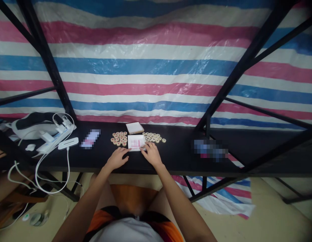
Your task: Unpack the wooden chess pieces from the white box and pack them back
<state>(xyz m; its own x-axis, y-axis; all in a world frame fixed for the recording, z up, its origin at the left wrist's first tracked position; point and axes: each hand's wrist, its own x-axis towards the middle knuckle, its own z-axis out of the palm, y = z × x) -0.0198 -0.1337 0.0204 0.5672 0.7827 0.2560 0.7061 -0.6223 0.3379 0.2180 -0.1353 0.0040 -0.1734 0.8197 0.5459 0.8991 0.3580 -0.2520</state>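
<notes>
A shallow white box [133,142] with pink printing or a pink-marked sheet inside it lies on the black table in front of me. My left hand [117,158] rests at its lower left corner, fingers spread, the index fingertip at the edge. On the other side my right hand [152,154], with a ring on one finger, has its thumb and fingers apart over the box's right edge. Round xiangqi pieces with red marks [118,138] are grouped left of the box. Others with dark marks [153,137] are spread to its right, beyond my right hand.
Behind the box lies a white open lid or tray [135,128]. A blurred-out phone-like thing [91,138] is at left, near a power strip with white cables [57,137]. Another blurred item [210,149] lies right. Black metal bars [222,89] flank the table [176,158]; another person's arm shows far left.
</notes>
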